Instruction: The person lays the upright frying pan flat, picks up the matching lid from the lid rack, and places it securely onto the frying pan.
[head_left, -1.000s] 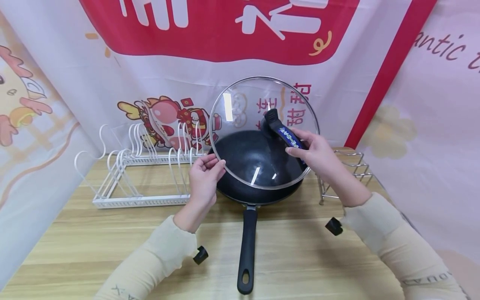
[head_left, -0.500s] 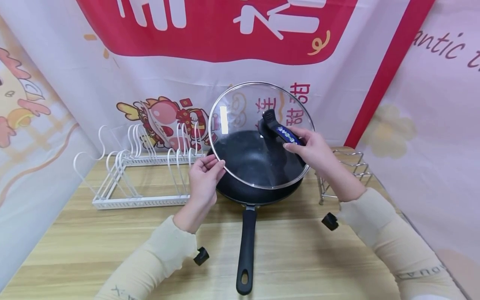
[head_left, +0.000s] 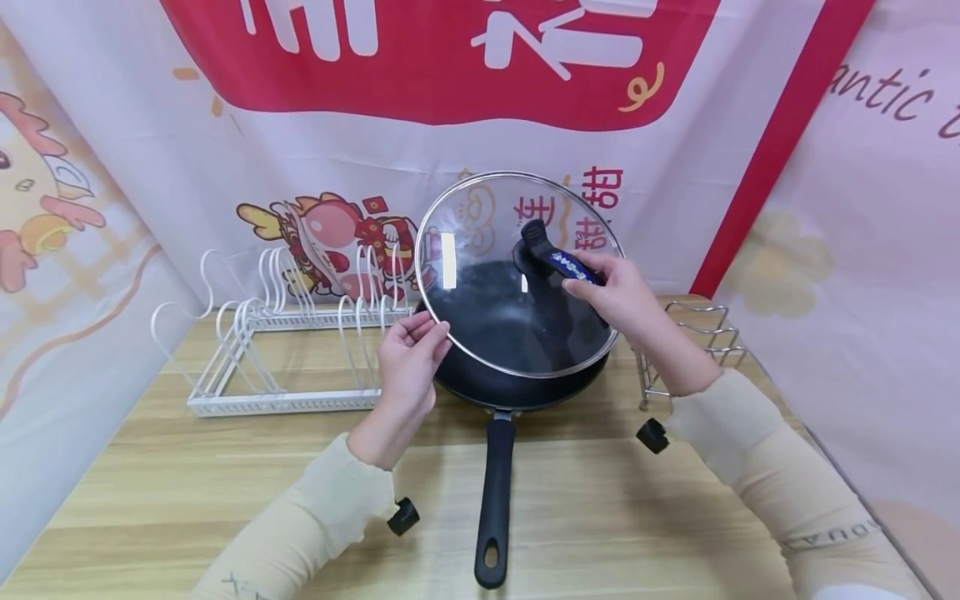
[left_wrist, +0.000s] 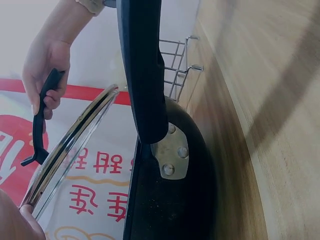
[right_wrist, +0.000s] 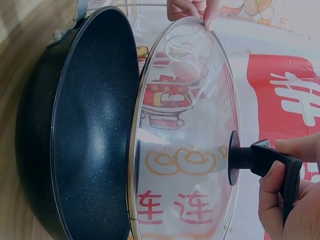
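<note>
A round glass lid (head_left: 480, 325) with a metal rim is held tilted above a black wok (head_left: 517, 392), apart from it on the near side in the right wrist view (right_wrist: 95, 130). My right hand (head_left: 618, 292) grips the lid's black handle (head_left: 536, 237), thumb on top and fingers curled beneath. With thumb and fingertips, my left hand (head_left: 408, 354) pinches the lid's rim at its left edge. The wok stands on the table, its long black handle (head_left: 495, 500) pointing toward me. In the left wrist view, that handle (left_wrist: 142, 70) crosses close to the camera.
A white dish rack (head_left: 285, 404) with upright loops stands left of the wok. On the right is a small metal wire rack (head_left: 708, 333), partly behind my right forearm. The wooden table (head_left: 600, 517) ends at a printed cloth backdrop (head_left: 420, 142).
The lid's far edge has come down a little and the lid has shifted slightly left. My right hand moved left with its handle; my left hand has stayed nearly still on the rim.
</note>
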